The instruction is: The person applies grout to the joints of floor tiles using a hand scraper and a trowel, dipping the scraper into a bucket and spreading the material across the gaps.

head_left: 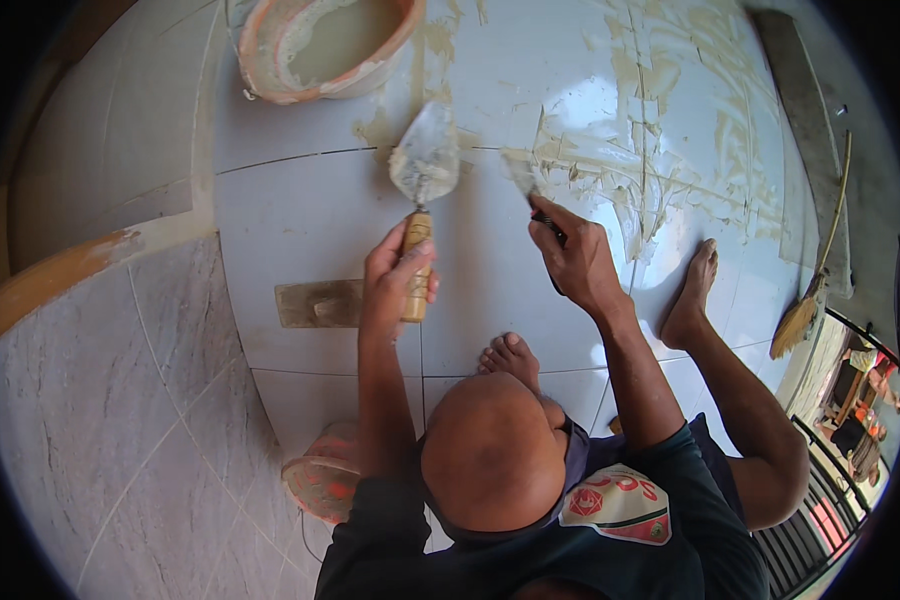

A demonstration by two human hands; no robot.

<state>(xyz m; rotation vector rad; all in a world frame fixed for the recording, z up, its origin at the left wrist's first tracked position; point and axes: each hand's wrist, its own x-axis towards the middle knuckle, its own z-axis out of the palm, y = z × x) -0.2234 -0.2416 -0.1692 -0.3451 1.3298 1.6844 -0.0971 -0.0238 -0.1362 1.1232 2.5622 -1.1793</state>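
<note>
My left hand (400,270) is wrapped round the wooden handle of a pointed trowel (425,155). Pale wet paste is smeared over its metal blade, which points away from me above the white tiles (320,220). To the right, my right hand (580,255) grips a putty knife (526,180) by its dark handle. The knife's thin blade is over the tiles, close to a joint with yellowish grout (590,175) spread around it; I cannot tell whether it touches. Beside my left wrist a flat rectangular plate (318,304) lies on the floor, partly covered by the hand.
A paste-crusted orange bucket (370,80) with cloudy liquid stands far left. Near my left elbow is a reddish bucket (325,465). A broom (800,320) leans at the right, by a grey ledge (805,110). My bare feet rest on the tiles.
</note>
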